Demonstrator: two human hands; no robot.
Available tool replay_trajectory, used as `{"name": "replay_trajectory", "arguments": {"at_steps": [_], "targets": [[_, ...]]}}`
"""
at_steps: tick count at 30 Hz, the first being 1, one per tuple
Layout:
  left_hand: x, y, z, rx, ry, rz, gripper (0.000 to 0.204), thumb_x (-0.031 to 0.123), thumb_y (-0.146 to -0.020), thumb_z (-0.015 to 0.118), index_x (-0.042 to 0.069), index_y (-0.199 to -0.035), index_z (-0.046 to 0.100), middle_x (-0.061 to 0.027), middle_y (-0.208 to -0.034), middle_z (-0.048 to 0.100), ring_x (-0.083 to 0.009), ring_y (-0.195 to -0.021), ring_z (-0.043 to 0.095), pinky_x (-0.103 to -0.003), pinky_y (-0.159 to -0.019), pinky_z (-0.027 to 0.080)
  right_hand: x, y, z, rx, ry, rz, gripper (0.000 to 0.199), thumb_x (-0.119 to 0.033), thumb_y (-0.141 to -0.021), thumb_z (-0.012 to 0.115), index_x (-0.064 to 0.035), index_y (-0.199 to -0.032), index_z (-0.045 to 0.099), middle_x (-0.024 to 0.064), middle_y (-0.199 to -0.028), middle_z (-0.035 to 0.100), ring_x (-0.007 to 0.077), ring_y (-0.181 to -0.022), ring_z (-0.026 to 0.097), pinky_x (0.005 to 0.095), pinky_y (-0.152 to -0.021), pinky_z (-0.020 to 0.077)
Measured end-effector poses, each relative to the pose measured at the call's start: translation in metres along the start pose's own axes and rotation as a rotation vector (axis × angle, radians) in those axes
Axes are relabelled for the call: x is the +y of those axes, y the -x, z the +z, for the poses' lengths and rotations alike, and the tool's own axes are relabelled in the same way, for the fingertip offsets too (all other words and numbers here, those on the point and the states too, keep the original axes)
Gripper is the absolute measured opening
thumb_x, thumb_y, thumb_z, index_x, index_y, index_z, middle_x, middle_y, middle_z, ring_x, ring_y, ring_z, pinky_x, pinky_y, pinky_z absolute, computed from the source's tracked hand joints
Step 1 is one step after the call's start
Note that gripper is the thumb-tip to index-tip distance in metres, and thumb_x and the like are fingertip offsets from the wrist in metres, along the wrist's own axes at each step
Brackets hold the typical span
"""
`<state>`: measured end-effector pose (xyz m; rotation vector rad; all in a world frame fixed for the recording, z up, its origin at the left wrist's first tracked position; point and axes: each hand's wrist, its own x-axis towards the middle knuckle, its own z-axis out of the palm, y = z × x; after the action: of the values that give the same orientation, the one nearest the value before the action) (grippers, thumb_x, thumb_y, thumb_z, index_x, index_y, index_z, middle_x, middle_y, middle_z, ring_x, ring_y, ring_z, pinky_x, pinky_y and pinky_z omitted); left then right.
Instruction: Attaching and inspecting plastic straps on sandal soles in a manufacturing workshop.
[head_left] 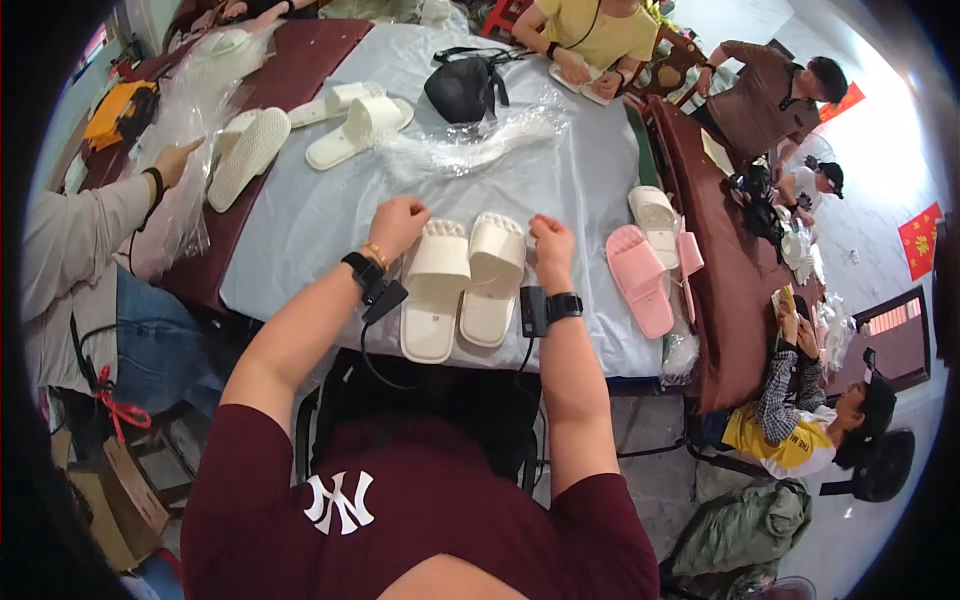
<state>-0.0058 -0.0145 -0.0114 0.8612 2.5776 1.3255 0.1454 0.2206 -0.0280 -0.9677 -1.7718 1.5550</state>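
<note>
A pair of cream slide slippers lies side by side before me on the grey table cover, toes pointing away. My left hand (pixel 398 224) is closed in a loose fist just left of the toe of the left slipper (pixel 437 290). Beside the toe of the right slipper (pixel 493 280), my right hand (pixel 552 245) is curled closed too. Neither hand visibly holds anything. Both wrists carry dark straps with small black boxes and cables.
More cream slippers (pixel 358 130) and crumpled clear plastic (pixel 475 145) lie farther left. A black bag (pixel 466 88) is at the back. Pink slippers (pixel 640 280) sit at the right with a cream one. A co-worker's hand (pixel 175 162) points from the left; others sit around.
</note>
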Motion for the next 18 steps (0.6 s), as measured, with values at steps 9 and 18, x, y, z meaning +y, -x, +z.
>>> {"name": "replay_trajectory", "arguments": {"at_steps": [9, 18], "targets": [[0.037, 0.011, 0.018, -0.294, 0.882, -0.054, 0.017, 0.016, -0.093, 0.057, 0.001, -0.098, 0.063, -0.0017, -0.084, 0.064, -0.0087, -0.077, 0.060, -0.022, -0.069, 0.049, -0.045, 0.047, 0.031, -0.100, -0.267, -0.272, 0.013, -0.007, -0.084, 0.064, 0.0037, -0.092, 0.064, 0.0058, -0.077, 0.065, 0.0115, -0.070, 0.060, 0.0246, -0.065, 0.0477], [0.031, 0.019, 0.033, -0.204, 0.675, 0.060, 0.019, 0.012, -0.088, 0.060, -0.001, -0.099, 0.067, -0.0005, -0.079, 0.064, -0.0072, -0.070, 0.056, -0.023, -0.064, 0.047, -0.020, 0.068, 0.058, -0.157, 0.098, -0.448, 0.007, -0.006, -0.081, 0.065, -0.0008, -0.085, 0.066, 0.0065, -0.074, 0.063, 0.0118, -0.064, 0.058, 0.0263, -0.061, 0.0476]]}}
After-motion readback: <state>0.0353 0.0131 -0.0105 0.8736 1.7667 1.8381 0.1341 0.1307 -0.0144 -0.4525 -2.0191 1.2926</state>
